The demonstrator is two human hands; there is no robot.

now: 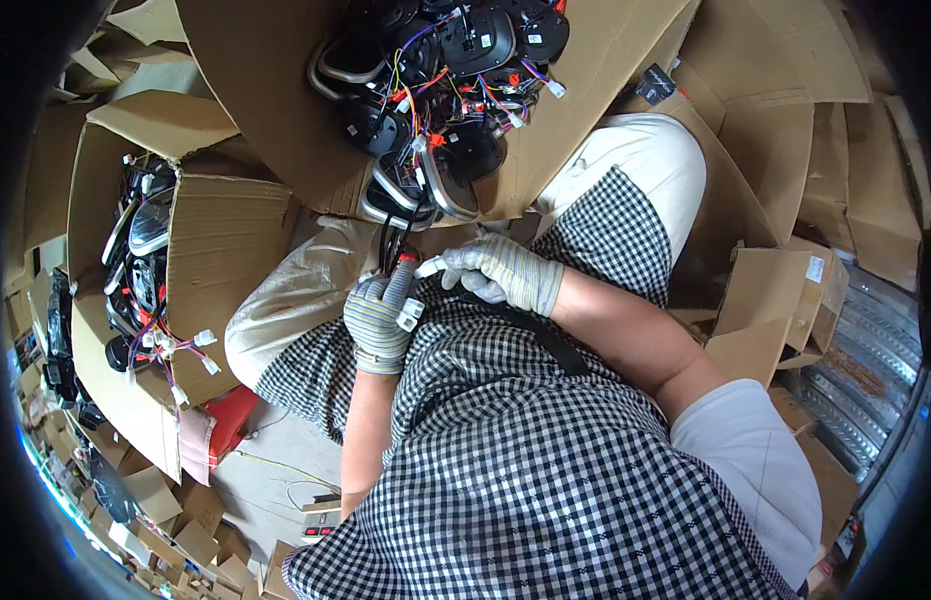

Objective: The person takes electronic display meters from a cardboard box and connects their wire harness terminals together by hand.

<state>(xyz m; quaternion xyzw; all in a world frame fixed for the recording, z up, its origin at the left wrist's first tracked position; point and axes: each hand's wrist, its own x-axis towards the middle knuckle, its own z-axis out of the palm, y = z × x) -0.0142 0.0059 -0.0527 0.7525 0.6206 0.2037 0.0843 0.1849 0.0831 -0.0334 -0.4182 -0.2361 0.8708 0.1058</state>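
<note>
My left hand (375, 325), in a grey striped knit glove, is closed round a bundle of black cables (391, 240) with red tape near its fingertips. White plug connectors (410, 314) stick out beside that hand. The cables lead up toward black oval units with silver rims (450, 185) at the near edge of the large box. My right hand (500, 272), gloved alike, pinches a small white connector (431, 267) close to the red tape. Both hands are over my lap, in front of the checked apron (545, 450).
Ahead, a large open cardboard box (255, 80) holds many such units with coloured wires. A second open box (225, 225) with wired units stands at the left. More cartons (755, 290) stand at the right. On the floor lies a red bag (228, 420) near a thin yellow cable (285, 466).
</note>
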